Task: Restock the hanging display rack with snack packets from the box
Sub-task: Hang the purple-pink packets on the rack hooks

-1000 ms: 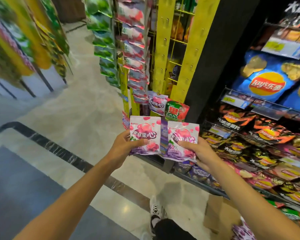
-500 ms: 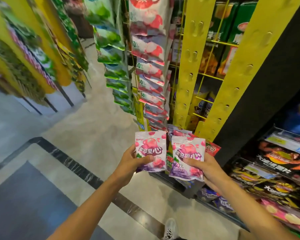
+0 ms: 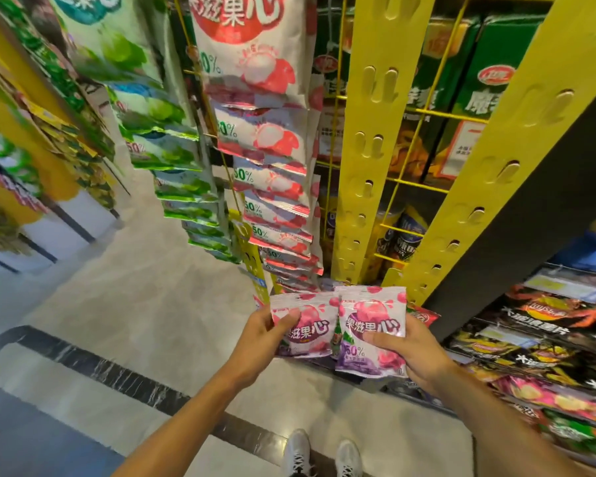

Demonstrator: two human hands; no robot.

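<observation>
You hold two flat snack packets, white and pink on top and purple below with red fruit pictures, side by side and touching, low in front of the yellow rack (image 3: 369, 160). Your left hand (image 3: 255, 342) grips the left packet (image 3: 310, 325), thumb curled over its face, while your right hand (image 3: 417, 356) pinches the right packet (image 3: 375, 325) the same way. Both forearms reach forward from below, the hands level, just under the hanging column of pink packets (image 3: 272, 187).

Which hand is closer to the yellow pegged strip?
Right. The right hand holds its packet just below the yellow pegged strip; the left hand holds its packet farther left, under the hanging pink packets.
</observation>
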